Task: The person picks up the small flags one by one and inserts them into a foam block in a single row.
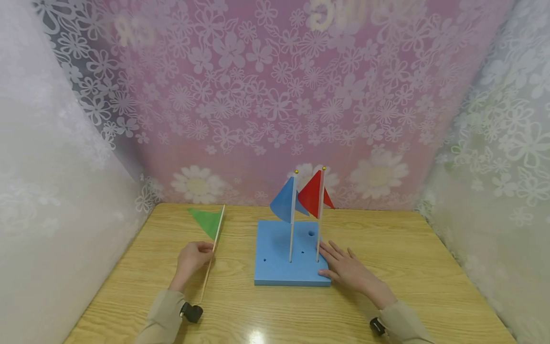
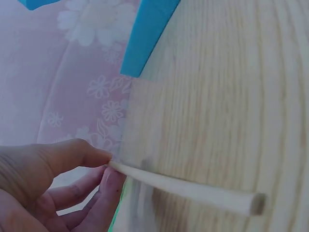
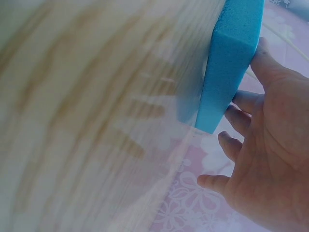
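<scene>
My left hand pinches the wooden stick of a small green flag between thumb and fingers, left of a blue foam block. In the left wrist view the stick's bare end points away from the pinch. My right hand touches the block's right side with its fingers extended, thumb and fingertips at the top edge. Two flags stand upright in the block: a blue flag near the middle and a red flag near the right side. Both have gold ball tips.
The block's top has several holes, the largest a round hole at the back right. The wooden table has a glossy surface. A pink floral curtain hangs behind it, and pale sheets flank both sides.
</scene>
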The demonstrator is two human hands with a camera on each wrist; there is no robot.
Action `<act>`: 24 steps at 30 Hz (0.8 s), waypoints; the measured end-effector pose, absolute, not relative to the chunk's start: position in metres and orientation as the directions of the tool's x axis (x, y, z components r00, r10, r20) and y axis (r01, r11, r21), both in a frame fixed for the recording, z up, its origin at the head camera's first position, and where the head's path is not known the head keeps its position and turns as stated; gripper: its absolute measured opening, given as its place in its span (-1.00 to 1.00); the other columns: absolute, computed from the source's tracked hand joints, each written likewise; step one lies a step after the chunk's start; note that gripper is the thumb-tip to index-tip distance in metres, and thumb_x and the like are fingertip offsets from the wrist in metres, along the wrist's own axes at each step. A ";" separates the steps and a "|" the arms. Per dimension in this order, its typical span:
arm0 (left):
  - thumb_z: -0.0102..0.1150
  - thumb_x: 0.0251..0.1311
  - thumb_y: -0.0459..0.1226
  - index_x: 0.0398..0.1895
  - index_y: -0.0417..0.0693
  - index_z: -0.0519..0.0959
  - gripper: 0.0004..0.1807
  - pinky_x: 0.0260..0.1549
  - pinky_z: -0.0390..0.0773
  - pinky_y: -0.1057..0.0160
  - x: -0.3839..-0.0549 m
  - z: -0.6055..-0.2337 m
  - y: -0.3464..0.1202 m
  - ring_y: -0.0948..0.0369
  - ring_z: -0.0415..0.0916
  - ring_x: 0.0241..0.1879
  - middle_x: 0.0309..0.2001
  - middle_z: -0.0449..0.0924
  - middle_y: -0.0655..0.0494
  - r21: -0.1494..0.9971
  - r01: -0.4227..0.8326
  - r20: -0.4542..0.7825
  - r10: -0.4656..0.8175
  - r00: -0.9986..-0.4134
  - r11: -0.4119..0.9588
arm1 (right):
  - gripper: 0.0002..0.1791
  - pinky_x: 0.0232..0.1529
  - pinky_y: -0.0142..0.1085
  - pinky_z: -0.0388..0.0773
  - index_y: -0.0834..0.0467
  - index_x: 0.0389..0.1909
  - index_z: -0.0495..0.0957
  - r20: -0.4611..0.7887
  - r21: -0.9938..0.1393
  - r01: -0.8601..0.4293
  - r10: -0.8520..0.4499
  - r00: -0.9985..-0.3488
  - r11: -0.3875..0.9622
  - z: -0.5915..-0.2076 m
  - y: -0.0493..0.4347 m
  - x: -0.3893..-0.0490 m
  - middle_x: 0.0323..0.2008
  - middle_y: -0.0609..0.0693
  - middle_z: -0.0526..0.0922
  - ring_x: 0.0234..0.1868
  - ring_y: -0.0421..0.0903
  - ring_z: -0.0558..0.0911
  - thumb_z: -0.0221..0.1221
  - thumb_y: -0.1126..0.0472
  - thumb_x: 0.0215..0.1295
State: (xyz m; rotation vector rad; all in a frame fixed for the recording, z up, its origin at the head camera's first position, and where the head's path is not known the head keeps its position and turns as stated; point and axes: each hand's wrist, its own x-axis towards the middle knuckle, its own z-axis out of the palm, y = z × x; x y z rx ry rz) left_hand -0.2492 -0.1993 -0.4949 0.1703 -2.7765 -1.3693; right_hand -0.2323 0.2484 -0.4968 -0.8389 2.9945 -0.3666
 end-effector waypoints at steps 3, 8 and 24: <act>0.27 0.27 -0.39 -0.03 -0.35 0.67 -0.75 -0.38 0.75 0.20 -0.251 -0.495 -0.198 0.10 0.72 -0.35 -0.17 0.72 -0.19 0.843 -0.095 -0.035 -0.123 -0.992 0.530 | -0.19 0.33 0.52 0.07 0.18 0.55 0.21 0.056 -0.224 -0.514 -0.516 -0.855 0.828 -0.496 0.248 -0.232 0.54 0.15 0.21 0.54 0.28 0.14 0.11 -0.19 0.46; 0.23 0.33 -0.41 0.10 -0.42 0.59 -0.67 -0.26 0.76 0.12 -0.253 -0.490 -0.194 -0.05 0.73 -0.19 -0.05 0.68 -0.32 0.903 -0.064 -0.021 -0.105 -0.994 0.425 | -0.20 0.33 0.52 0.07 0.18 0.55 0.21 0.059 -0.220 -0.516 -0.517 -0.854 0.828 -0.496 0.248 -0.232 0.54 0.15 0.21 0.54 0.28 0.14 0.11 -0.18 0.46; 0.30 0.32 -0.38 0.14 -0.28 0.60 -0.65 -0.14 0.75 0.10 -0.269 -0.462 -0.140 -0.16 0.67 -0.01 0.02 0.67 -0.28 0.973 0.153 0.167 -0.067 -0.984 0.174 | -0.18 0.34 0.51 0.06 0.15 0.56 0.18 0.051 -0.222 -0.515 -0.518 -0.854 0.828 -0.499 0.251 -0.235 0.56 0.13 0.18 0.55 0.27 0.11 0.06 -0.24 0.47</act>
